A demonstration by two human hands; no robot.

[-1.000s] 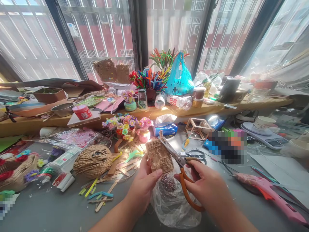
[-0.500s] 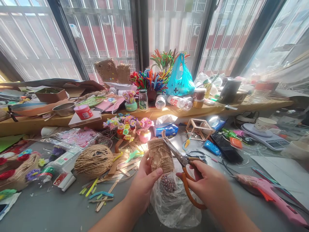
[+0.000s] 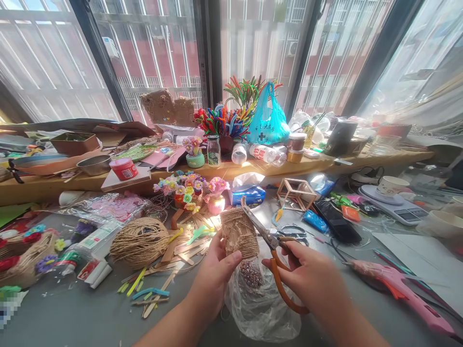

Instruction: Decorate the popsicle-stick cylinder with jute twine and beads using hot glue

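My left hand [image 3: 219,267] is closed on a small brown cardboard piece wound with twine [image 3: 238,231], thumb across its lower front. In my right hand [image 3: 298,265] is a pair of scissors [image 3: 279,272] with orange handles. Their blades reach up and left to the top edge of the twine-wound piece, near a short twine end there; whether they cut into it I cannot tell. Below the piece, a clear plastic bag [image 3: 265,313] with small dark beads [image 3: 251,273] lies on the grey table [image 3: 97,318].
Left of my hands are a ball of twine [image 3: 139,241], wooden sticks [image 3: 164,289] and a clear bottle [image 3: 88,246]. To the right lie a pink glue gun [image 3: 401,289], a phone [image 3: 338,221] and a kitchen scale [image 3: 398,207]. Pipe-cleaner flowers [image 3: 188,188] and a crowded ledge [image 3: 217,172] stand behind.
The view has shifted very slightly. Both hands, the scissors and the twine-wound piece keep nearly the same position.
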